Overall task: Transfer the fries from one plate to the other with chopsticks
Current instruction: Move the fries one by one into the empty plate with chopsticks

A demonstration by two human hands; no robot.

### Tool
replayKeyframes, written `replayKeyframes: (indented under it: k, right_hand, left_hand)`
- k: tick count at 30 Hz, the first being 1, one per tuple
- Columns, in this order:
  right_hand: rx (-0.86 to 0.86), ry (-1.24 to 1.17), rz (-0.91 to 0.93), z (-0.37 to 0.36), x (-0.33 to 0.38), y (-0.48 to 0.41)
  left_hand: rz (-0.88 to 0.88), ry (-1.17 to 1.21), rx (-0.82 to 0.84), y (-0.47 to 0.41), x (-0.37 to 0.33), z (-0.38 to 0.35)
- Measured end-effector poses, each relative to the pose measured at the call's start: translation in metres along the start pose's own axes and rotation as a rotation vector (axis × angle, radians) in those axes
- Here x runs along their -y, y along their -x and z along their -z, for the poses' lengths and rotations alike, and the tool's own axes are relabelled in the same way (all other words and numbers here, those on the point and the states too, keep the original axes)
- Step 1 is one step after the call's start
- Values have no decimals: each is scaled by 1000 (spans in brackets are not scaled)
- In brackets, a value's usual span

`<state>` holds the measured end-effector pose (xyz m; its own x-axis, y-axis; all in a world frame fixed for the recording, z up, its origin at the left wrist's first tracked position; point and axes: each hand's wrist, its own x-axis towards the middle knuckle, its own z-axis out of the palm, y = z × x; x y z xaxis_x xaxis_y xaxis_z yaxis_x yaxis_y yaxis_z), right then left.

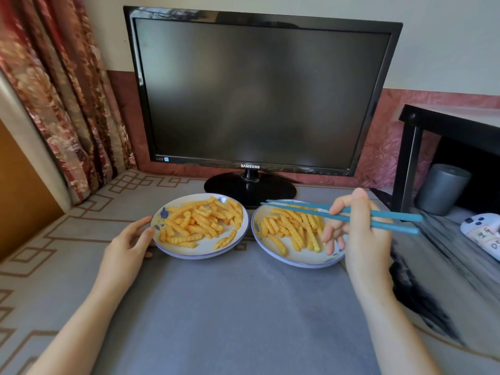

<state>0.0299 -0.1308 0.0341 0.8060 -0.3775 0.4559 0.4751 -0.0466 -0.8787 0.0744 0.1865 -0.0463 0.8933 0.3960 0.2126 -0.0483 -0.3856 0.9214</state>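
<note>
Two white plates with blue rims sit side by side on a grey mat. The left plate and the right plate each hold a pile of crinkle-cut fries. My left hand grips the left plate's near-left rim. My right hand holds a pair of blue chopsticks over the right plate. Their tips point left above that plate's far rim, close together, with no fry between them.
A black monitor on a round stand is right behind the plates. A black shelf with a grey cylinder and a white game controller stands on the right. A patterned curtain hangs on the left.
</note>
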Motion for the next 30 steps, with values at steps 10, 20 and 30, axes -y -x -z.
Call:
replayKeyframes:
  k: [10, 20, 30]
  right_hand:
    - [263, 86, 28, -27, -17, 14]
    - [261, 84, -41, -41, -29, 10]
    - [209, 44, -71, -43, -29, 13]
  left_hand:
    - [-9, -7, -6, 2, -4, -1]
    - [-5, -14, -1, 1, -2, 0]
    - [-6, -16, 2, 1, -2, -1]
